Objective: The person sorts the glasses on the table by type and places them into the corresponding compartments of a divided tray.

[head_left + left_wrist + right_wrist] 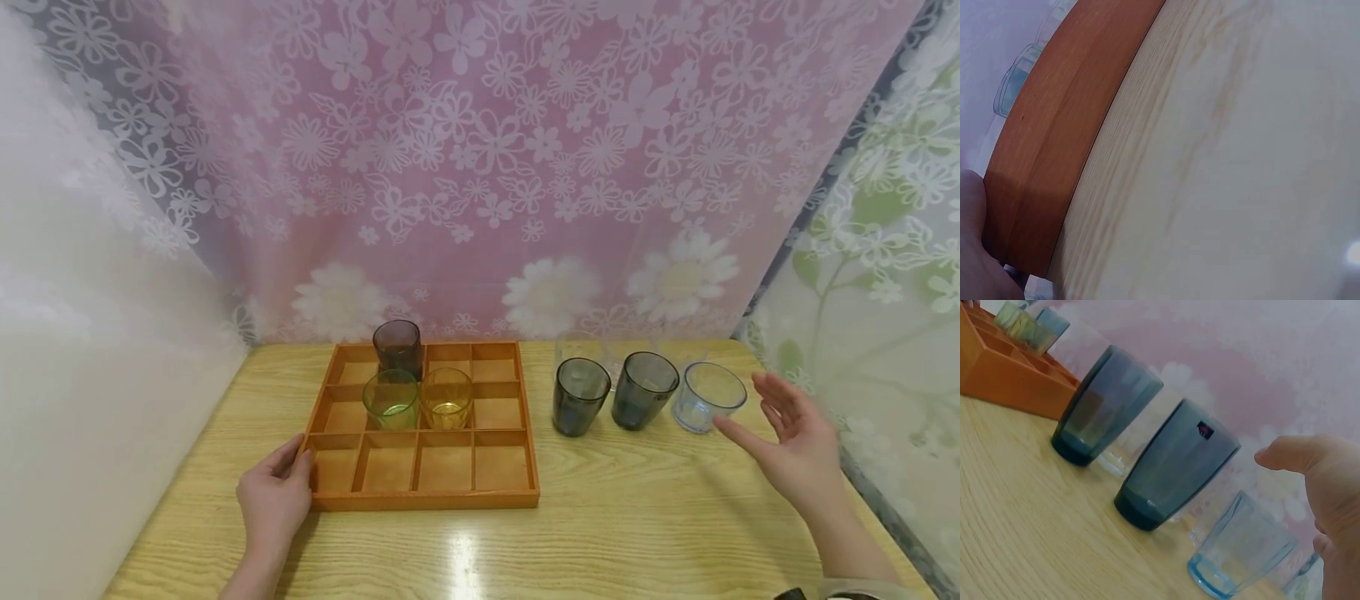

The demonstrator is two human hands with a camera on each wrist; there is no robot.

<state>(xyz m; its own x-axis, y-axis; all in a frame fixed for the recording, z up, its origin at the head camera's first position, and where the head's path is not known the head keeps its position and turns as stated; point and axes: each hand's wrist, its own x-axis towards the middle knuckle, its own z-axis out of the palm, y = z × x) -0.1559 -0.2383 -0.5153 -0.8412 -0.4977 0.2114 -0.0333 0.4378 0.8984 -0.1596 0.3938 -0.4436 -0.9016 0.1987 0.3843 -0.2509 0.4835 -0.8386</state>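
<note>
The head view looks forward and down from above the near side of the tabletop [615,517], far enough back to take in its far edge. The left wrist view sits close and tilted against an outer wall of the tray [1054,137]. The right wrist view, low and slanted, faces leftward from near the right edge; it shares the row of glasses [1177,462] with the head view.

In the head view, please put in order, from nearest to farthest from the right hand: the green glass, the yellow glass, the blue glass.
1. Blue glass: on the table, just left of the right hand.
2. Yellow glass: in the tray, middle row.
3. Green glass: same row, left of yellow.
</note>
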